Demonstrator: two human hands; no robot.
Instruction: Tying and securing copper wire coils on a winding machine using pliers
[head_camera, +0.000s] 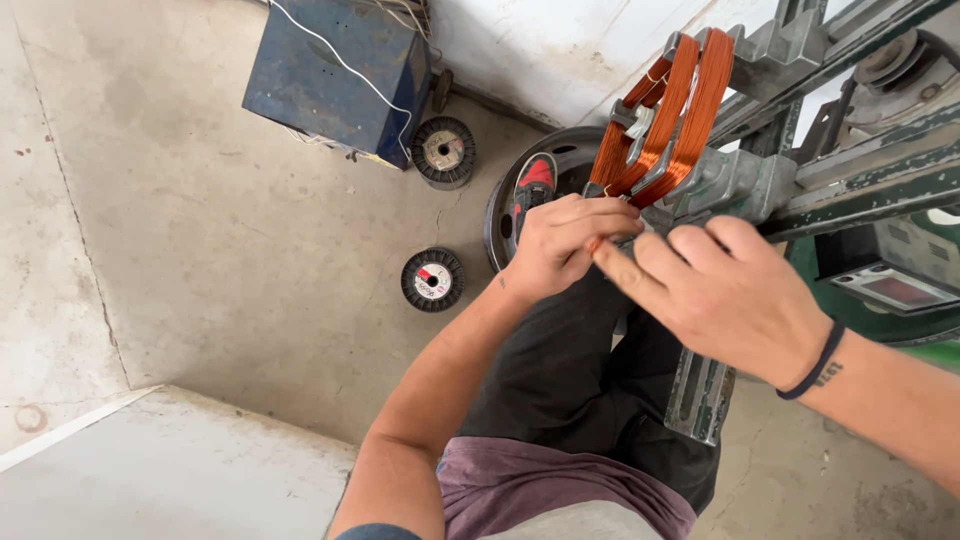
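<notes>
Head view, looking down past knees to concrete floor (200, 250).

Centre frame: left hand (560, 245) curled at foot of copper wire coils (665, 125), fingers bent in and touching the lowest turns where they sit in the grey metal winding former (735, 175); grip looks closed around wire or a tie there, though exactly what is pinched cannot be told. Right hand (725, 295) just beside, centre right, fingers extended and close together, fingertips meeting the left hand's knuckles; nothing visibly held. Black band on the right wrist.

Coils: three orange bundles, upright, upper centre-right, still seated on the former, mounted on a green-grey machine frame (870, 170) running to the right edge.

Step, by judgement: securing or freeing the bottom of the wound coils. Next move would seem to call for fine fingertip work without spreading the turns.

Elsewhere: two black wire spools (432, 280) on floor left of centre, blue metal box (340, 75) at top, red-and-black shoe (532, 185) resting in a dark wheel rim (500, 215).
</notes>
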